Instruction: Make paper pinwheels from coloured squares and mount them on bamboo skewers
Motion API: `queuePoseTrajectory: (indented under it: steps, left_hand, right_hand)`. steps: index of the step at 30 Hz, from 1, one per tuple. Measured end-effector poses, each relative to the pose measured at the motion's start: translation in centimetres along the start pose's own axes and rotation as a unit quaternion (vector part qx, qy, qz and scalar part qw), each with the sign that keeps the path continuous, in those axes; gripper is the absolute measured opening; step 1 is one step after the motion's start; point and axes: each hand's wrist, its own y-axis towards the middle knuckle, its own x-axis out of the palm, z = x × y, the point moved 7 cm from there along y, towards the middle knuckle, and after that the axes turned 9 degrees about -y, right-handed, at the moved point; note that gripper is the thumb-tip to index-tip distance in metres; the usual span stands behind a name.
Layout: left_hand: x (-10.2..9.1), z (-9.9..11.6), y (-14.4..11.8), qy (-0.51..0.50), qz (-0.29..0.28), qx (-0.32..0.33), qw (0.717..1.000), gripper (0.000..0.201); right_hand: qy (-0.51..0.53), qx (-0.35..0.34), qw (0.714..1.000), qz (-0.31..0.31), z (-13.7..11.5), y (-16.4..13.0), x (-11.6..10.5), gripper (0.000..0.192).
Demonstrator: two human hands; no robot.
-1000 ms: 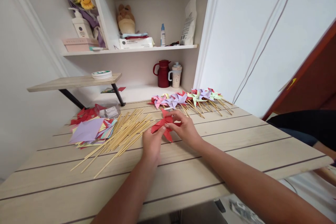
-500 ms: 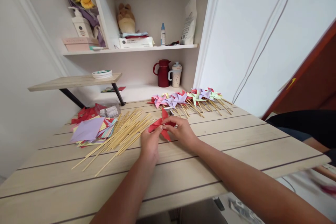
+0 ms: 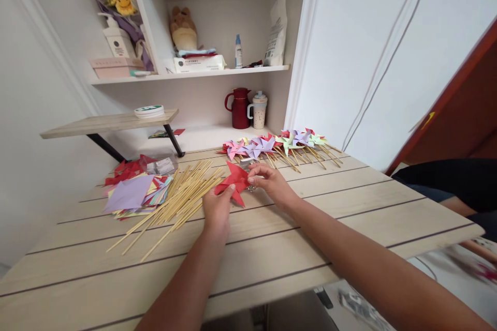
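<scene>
Both hands pinch the red paper pinwheel (image 3: 234,181) — left hand (image 3: 216,207) on its lower blade, right hand (image 3: 267,178) at the centre — seemingly mid-assembly, with the bamboo sticks (image 3: 178,197) lying just beside.

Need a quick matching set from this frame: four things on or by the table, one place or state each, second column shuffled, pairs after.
Things:
1. red paper pinwheel
2. wooden sticks
3. finished pinwheels
4. red jug

Places or states:
A. row along the table's far edge
B. low shelf, beside a lidded mug
C. held between left hand and right hand
D. loose pile, right of the coloured paper squares

Pairs: 1-C, 2-D, 3-A, 4-B
</scene>
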Motion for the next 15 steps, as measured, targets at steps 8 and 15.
queuePoseTrajectory:
  steps: [8, 15]
  left_hand:
    - [-1.3, 0.9, 0.5, -0.022, 0.075, 0.005, 0.997, 0.017]
    - [-1.3, 1.0, 0.7, -0.018, 0.052, 0.017, 0.998, 0.018]
  right_hand:
    - [-0.180, 0.091, 0.975, -0.097, 1.4, -0.7, 0.9, 0.009]
    - [-0.246, 0.053, 0.958, -0.135, 1.3, -1.1, 1.3, 0.020]
